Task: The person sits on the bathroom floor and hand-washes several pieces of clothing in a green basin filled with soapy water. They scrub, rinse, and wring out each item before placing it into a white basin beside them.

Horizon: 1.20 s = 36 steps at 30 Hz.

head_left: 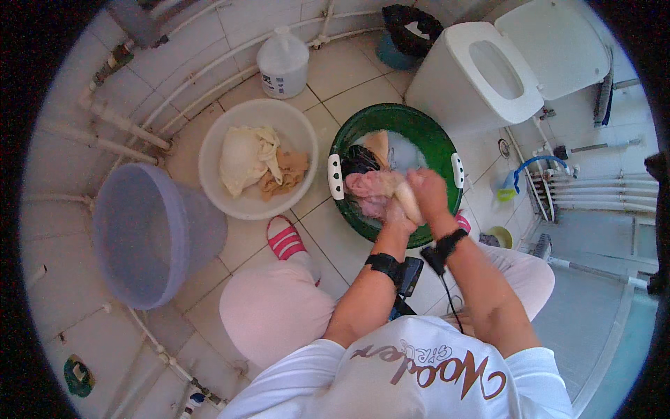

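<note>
Over a round green basin (438, 143) with white handles, my two hands work close together. Bunched wet pink cloth (370, 185) spills from my left hand (398, 211), which is closed on it. A pale cream strip (407, 201) lies between the hands; whether it is cloth or soap I cannot tell. My right hand (427, 192) is closed against that strip, slightly blurred, and what its fingers grip is hidden. In the basin, dark cloth (357, 159) and a tan piece of cloth (377, 144) lie beside cloudy, sudsy water (408, 155).
To the left stands a white basin (209, 164) holding cream cloth (241, 157) and tan cloth (286, 171). A tall lilac bucket (178, 230) is further left. Behind are a white jug (283, 63), a bin with a black bag (412, 31) and a toilet (447, 77). Pipes line the walls.
</note>
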Each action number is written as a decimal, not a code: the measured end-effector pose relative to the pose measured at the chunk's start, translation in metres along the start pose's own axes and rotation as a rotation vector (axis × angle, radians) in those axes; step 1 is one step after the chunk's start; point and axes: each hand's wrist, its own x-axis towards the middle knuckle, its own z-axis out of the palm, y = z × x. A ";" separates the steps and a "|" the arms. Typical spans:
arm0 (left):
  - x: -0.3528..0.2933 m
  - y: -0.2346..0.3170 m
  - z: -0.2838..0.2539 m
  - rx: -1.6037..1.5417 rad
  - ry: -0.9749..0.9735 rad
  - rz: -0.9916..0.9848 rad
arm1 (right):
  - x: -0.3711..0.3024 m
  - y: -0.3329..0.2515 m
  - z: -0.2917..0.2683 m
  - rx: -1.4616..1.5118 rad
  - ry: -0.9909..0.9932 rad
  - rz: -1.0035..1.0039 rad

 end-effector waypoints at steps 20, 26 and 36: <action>0.025 0.022 -0.011 0.166 -0.364 0.050 | -0.008 -0.009 -0.007 0.221 -0.090 0.204; 0.014 -0.006 0.003 0.092 0.326 0.054 | 0.007 0.013 -0.003 0.224 -0.102 0.350; 0.005 0.001 0.013 0.247 0.289 0.173 | 0.001 0.010 -0.004 0.336 0.069 0.289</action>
